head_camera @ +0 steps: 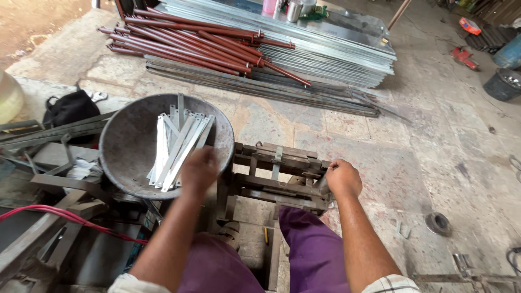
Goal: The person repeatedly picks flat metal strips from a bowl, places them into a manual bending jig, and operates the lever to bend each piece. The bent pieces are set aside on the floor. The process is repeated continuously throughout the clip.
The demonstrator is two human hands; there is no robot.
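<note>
- Your left hand (pixel 198 169) is at the near rim of the round metal bowl (pixel 127 146), with the back of the hand toward the camera.
- The flat metal strips (pixel 176 145) lie in a loose bundle inside the bowl. Their near ends are just under and in front of your left fingers; the far ends point away from the fingers, up to the far rim.
- The left fingers are curled down over the strip ends, but the hand covers them, so I cannot tell whether they already grip a strip.
- Your right hand (pixel 342 178) is closed as a fist around a handle at the right end of the rusty metal press (pixel 277 173). The fingers are wrapped fully, with no gap visible.
- The press stands between your two hands, above your knees in purple trousers (pixel 312 252).
- Well beyond the fingers, dark red pipes (pixel 201 46) rest on a stack of grey metal sheets (pixel 325 49) on the stone floor.
</note>
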